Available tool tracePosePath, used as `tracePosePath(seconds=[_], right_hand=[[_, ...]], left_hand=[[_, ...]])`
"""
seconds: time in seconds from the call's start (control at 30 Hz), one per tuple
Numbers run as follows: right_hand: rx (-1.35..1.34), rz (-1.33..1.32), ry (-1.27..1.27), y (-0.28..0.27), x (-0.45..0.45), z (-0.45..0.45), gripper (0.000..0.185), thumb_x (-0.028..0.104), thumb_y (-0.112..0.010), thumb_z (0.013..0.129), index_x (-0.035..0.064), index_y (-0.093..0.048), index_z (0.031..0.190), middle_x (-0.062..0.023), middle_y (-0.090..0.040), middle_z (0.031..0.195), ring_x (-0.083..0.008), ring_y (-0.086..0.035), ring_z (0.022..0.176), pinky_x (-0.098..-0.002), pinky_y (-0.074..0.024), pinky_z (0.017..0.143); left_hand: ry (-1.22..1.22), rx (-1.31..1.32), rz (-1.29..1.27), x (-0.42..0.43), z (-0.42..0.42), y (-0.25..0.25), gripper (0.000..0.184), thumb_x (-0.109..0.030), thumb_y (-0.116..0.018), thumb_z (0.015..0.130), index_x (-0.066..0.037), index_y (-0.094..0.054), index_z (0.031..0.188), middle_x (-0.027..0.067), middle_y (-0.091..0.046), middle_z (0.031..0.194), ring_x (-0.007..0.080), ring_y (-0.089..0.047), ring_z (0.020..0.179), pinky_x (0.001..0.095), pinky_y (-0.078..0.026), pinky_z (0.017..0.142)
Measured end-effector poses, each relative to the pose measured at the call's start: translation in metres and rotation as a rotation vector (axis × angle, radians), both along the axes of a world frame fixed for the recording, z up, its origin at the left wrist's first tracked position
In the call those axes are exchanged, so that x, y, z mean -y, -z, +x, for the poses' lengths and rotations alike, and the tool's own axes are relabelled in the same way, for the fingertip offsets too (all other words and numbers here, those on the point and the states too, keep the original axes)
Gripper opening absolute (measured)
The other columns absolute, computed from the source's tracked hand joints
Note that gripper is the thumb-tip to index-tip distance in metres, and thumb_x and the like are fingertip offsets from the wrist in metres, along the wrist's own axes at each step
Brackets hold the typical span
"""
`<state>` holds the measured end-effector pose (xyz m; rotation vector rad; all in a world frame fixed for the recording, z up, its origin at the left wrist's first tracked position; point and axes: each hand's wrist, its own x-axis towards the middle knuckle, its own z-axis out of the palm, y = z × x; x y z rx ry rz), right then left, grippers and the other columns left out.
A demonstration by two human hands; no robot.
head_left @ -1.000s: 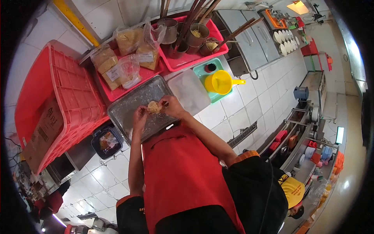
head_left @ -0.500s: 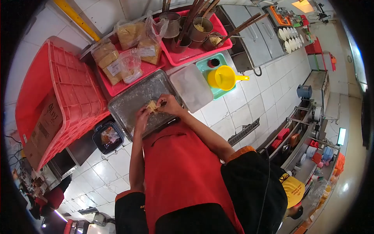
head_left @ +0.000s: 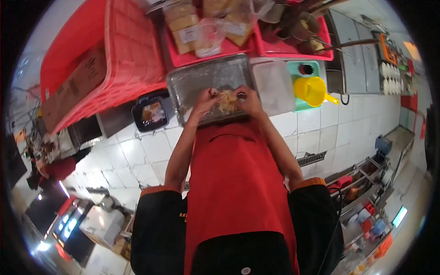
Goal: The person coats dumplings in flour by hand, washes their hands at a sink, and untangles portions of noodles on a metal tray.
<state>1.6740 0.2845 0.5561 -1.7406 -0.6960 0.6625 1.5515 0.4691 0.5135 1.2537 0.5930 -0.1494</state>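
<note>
Over a grey metal tray, both hands hold a loose clump of pale yellow noodles between them. My left hand is closed on the clump's left side, with the fingertips pinched together. On the other side, my right hand grips it with curled fingers. Strands hang down from the clump towards the red apron. The tray has pale, dusty-looking marks on its surface. Whether the noodles touch the tray I cannot tell.
Bagged noodles lie on a pink tray behind. Metal strainers with long handles stand in another pink tray. Right of the metal tray are a translucent lid and a yellow dipper. A red crate and dark bin are leftward.
The view has swung, so the tray and hands appear farther right and higher. My hands are farther apart, and the noodle clump is spread wider with strands hanging.
</note>
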Motion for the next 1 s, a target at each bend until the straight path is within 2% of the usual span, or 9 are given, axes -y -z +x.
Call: tracePosePath(seconds=[0.1, 0.2, 0.3, 0.4, 0.47, 0.6, 0.67, 0.77, 1.0], right_hand=[[-0.236, 0.162, 0.030, -0.013, -0.005, -0.004, 0.021, -0.005, -0.072, 0.072, 0.0009, -0.063, 0.090, -0.0031, -0.062, 0.091, -0.0122, -0.061, 0.084, -0.0259, -0.0508, 0.078], [-0.319, 0.155, 0.011, -0.005, 0.002, 0.003, 0.022, -0.006, -0.070, 0.075, 0.0005, -0.061, 0.094, -0.0009, -0.060, 0.094, -0.0095, -0.059, 0.085, -0.0245, -0.0496, 0.080], [-0.340, 0.110, -0.061, -0.019, 0.013, -0.003, 0.022, -0.006, -0.070, 0.074, 0.0005, -0.061, 0.094, -0.0009, -0.060, 0.091, -0.0096, -0.059, 0.085, -0.0248, -0.0493, 0.080], [-0.313, 0.049, -0.204, -0.006, 0.017, 0.002, 0.024, -0.005, -0.071, 0.074, 0.0018, -0.062, 0.095, -0.0002, -0.061, 0.090, -0.0092, -0.058, 0.085, -0.0255, -0.0497, 0.079], [-0.090, 0.100, 0.118, -0.003, 0.016, -0.006, 0.022, -0.005, -0.071, 0.073, 0.0036, -0.064, 0.093, -0.0015, -0.063, 0.091, -0.0114, -0.060, 0.086, -0.0265, -0.0504, 0.078], [0.059, -0.205, 0.089, 0.018, 0.006, -0.005, 0.020, 0.000, -0.073, 0.073, 0.0031, -0.066, 0.092, -0.0050, -0.066, 0.091, -0.0150, -0.063, 0.083, -0.0283, -0.0518, 0.076], [-0.281, -0.057, 0.065, 0.009, -0.004, -0.003, 0.022, 0.006, -0.076, 0.072, 0.0020, -0.068, 0.091, -0.0077, -0.067, 0.085, -0.0189, -0.066, 0.078, -0.0299, -0.0527, 0.074], [-0.109, -0.098, 0.037, -0.016, -0.013, -0.004, 0.017, 0.002, -0.074, 0.073, 0.0003, -0.068, 0.089, -0.0064, -0.068, 0.085, -0.0137, -0.065, 0.078, -0.0269, -0.0527, 0.073], [-0.205, -0.149, -0.024, 0.003, -0.003, -0.008, 0.025, 0.008, -0.076, 0.067, 0.0012, -0.067, 0.089, -0.0087, -0.067, 0.082, -0.0142, -0.064, 0.075, -0.0308, -0.0509, 0.069]], left_hand=[[-0.007, 0.189, 0.226, 0.014, -0.004, -0.010, 0.037, -0.003, -0.075, 0.077, -0.002, -0.057, 0.110, 0.0053, -0.062, 0.103, 0.0163, -0.059, 0.096, 0.0299, -0.051, 0.080], [-0.009, 0.141, -0.231, 0.019, 0.003, -0.018, 0.048, -0.004, -0.075, 0.077, -0.003, -0.054, 0.120, 0.0070, -0.061, 0.112, 0.0179, -0.059, 0.100, 0.0311, -0.050, 0.087], [0.112, 0.145, 0.152, 0.024, -0.004, 0.002, 0.045, -0.003, -0.070, 0.083, -0.004, -0.051, 0.123, 0.0047, -0.059, 0.116, 0.0171, -0.056, 0.109, 0.0273, -0.046, 0.093], [-0.004, 0.207, -0.381, 0.024, 0.005, -0.005, 0.038, 0.002, -0.067, 0.082, -0.006, -0.053, 0.118, 0.0012, -0.058, 0.108, 0.0133, -0.056, 0.101, 0.0273, -0.047, 0.087], [0.045, 0.115, 0.142, 0.028, 0.000, 0.009, 0.032, 0.004, -0.064, 0.082, -0.006, -0.055, 0.111, -0.0009, -0.057, 0.103, 0.0107, -0.055, 0.095, 0.0266, -0.047, 0.083], [-0.126, 0.296, -0.199, 0.030, -0.010, 0.025, 0.027, 0.003, -0.063, 0.082, -0.006, -0.057, 0.107, -0.0013, -0.057, 0.100, 0.0101, -0.055, 0.092, 0.0258, -0.046, 0.082], [-0.082, 0.247, 0.059, 0.026, -0.009, 0.019, 0.025, 0.005, -0.062, 0.082, -0.004, -0.059, 0.105, 0.0001, -0.059, 0.098, 0.0106, -0.056, 0.090, 0.0257, -0.046, 0.081], [0.120, 0.205, 0.585, 0.023, -0.015, 0.006, 0.028, 0.006, -0.062, 0.081, -0.003, -0.059, 0.107, 0.0022, -0.061, 0.095, 0.0116, -0.058, 0.088, 0.0262, -0.047, 0.079], [0.068, 0.215, 0.705, 0.022, -0.018, -0.007, 0.027, -0.001, -0.066, 0.085, -0.004, -0.058, 0.110, 0.0023, -0.062, 0.094, 0.0101, -0.059, 0.088, 0.0270, -0.048, 0.078]])
